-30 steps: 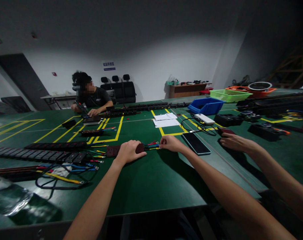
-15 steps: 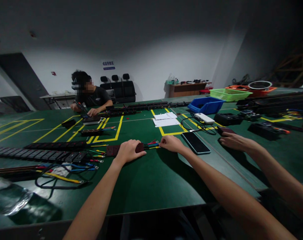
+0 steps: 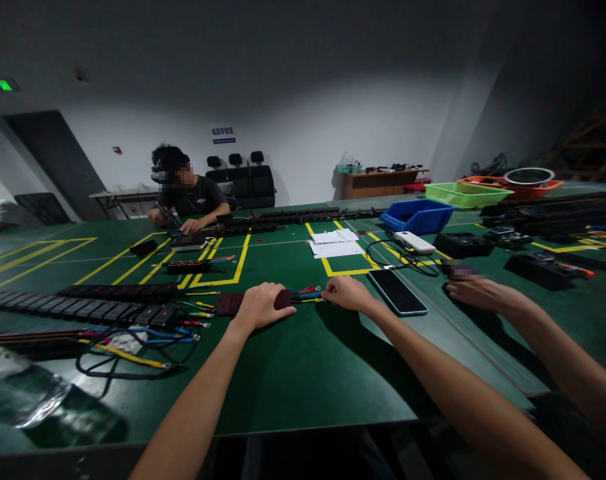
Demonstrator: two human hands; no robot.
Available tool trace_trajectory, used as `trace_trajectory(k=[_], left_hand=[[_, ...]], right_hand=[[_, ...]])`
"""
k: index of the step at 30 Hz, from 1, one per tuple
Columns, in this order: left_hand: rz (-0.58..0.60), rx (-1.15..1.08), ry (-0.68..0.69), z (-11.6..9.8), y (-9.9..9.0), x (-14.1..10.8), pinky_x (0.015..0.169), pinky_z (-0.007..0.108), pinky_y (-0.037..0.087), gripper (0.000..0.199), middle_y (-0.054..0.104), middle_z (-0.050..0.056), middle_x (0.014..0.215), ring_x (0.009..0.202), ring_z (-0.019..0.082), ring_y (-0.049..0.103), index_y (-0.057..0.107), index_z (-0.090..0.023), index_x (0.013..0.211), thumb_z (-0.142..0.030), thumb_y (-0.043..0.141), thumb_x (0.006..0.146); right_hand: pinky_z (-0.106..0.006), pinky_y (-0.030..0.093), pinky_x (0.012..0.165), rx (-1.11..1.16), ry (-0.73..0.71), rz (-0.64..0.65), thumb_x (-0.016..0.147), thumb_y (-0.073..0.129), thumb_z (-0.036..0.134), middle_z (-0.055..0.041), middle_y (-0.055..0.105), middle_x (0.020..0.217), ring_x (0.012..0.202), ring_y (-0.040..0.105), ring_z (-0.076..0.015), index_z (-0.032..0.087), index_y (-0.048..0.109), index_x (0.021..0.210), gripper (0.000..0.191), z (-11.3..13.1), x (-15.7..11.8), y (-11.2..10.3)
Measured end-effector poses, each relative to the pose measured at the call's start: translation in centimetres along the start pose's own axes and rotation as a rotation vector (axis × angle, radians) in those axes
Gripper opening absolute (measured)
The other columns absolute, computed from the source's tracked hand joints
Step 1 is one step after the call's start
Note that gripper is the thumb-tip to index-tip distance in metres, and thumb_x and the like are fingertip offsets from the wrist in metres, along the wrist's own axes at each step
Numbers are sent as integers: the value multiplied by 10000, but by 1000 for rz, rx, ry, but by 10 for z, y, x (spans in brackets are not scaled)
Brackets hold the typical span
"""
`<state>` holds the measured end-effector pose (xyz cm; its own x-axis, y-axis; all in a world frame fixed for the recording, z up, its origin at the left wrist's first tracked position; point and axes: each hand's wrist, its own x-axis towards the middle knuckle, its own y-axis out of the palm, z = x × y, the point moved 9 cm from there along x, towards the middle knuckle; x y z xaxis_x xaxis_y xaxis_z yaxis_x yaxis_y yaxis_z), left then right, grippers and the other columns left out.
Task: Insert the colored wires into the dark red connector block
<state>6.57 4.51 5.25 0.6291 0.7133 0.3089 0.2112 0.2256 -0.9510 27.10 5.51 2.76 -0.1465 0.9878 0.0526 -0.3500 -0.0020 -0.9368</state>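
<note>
A dark red socket block (image 3: 227, 304) lies on the green table, with my left hand (image 3: 260, 307) wrapped over its right part. Coloured wires (image 3: 307, 294) in red, blue, green and yellow, with ring terminals, come out of the block's right end. My right hand (image 3: 347, 292) is closed in a pinch at the tips of these wires; its fingers seem to grip a wire end. A phone (image 3: 397, 292) lies just right of my right hand.
Black socket strips (image 3: 107, 308) and cables lie at the left, near a clear plastic bottle (image 3: 23, 387). Papers (image 3: 335, 244), a white power bank (image 3: 414, 243) and a blue bin (image 3: 417, 215) stand beyond. Another person's hand (image 3: 475, 291) is at the right; a person (image 3: 193, 193) works across the table.
The whole view has shifted slightly, so things appear a little further right and lower. Both my hands keep their places at the block and the wires.
</note>
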Motion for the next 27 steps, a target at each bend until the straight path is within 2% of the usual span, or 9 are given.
trace_trajectory(k=[3, 6, 12, 14, 19, 24, 27], left_hand=[[-2, 9, -1, 0, 0, 0, 752, 340, 481, 584, 689, 83, 1026, 944, 260, 635, 624, -217, 1116, -729, 512, 859], [7, 10, 2, -1, 0, 0, 741, 336, 477, 578, 689, 81, 1018, 933, 255, 633, 624, -217, 1117, -724, 511, 863], [9, 24, 0, 0, 0, 0, 754, 336, 480, 587, 688, 80, 1032, 939, 255, 635, 625, -216, 1112, -733, 504, 861], [6, 28, 2, 0, 1, 0, 762, 337, 481, 588, 689, 79, 1031, 941, 255, 636, 622, -214, 1115, -732, 508, 861], [7, 23, 6, 0, 1, 0, 763, 334, 476, 580, 686, 78, 1022, 935, 251, 633, 621, -217, 1118, -727, 504, 866], [9, 16, 3, -1, -1, 0, 754, 334, 474, 585, 684, 83, 1017, 936, 253, 631, 624, -209, 1112, -726, 502, 866], [9, 16, 1, -1, -1, 0, 753, 334, 476, 590, 685, 87, 1012, 938, 255, 630, 629, -204, 1105, -727, 502, 865]], right_hand=[[-235, 325, 505, 75, -3, 91, 889, 594, 429, -30, 714, 657, 551, 591, -132, 189, 734, 734, 318, -1, 0, 6], [-228, 315, 479, 144, -24, 155, 901, 572, 439, -36, 714, 642, 505, 557, -118, 171, 742, 732, 360, -1, 1, 11], [-218, 303, 504, 62, 65, 43, 886, 586, 416, -26, 716, 660, 539, 574, -116, 186, 758, 736, 324, -9, 2, 0], [-222, 305, 508, 55, 63, 48, 898, 562, 418, -23, 715, 654, 527, 564, -115, 190, 761, 722, 350, -7, 0, -1], [-229, 294, 486, 116, 26, 74, 904, 546, 437, -29, 699, 607, 471, 524, -105, 170, 749, 693, 397, 0, -2, -1], [-233, 277, 472, 238, 1, 16, 877, 560, 417, -41, 677, 583, 457, 484, -97, 140, 736, 671, 387, -6, 5, -2], [-226, 273, 458, 387, -27, 6, 845, 584, 387, -31, 686, 612, 456, 453, -88, 131, 745, 743, 319, -11, 11, 2]])
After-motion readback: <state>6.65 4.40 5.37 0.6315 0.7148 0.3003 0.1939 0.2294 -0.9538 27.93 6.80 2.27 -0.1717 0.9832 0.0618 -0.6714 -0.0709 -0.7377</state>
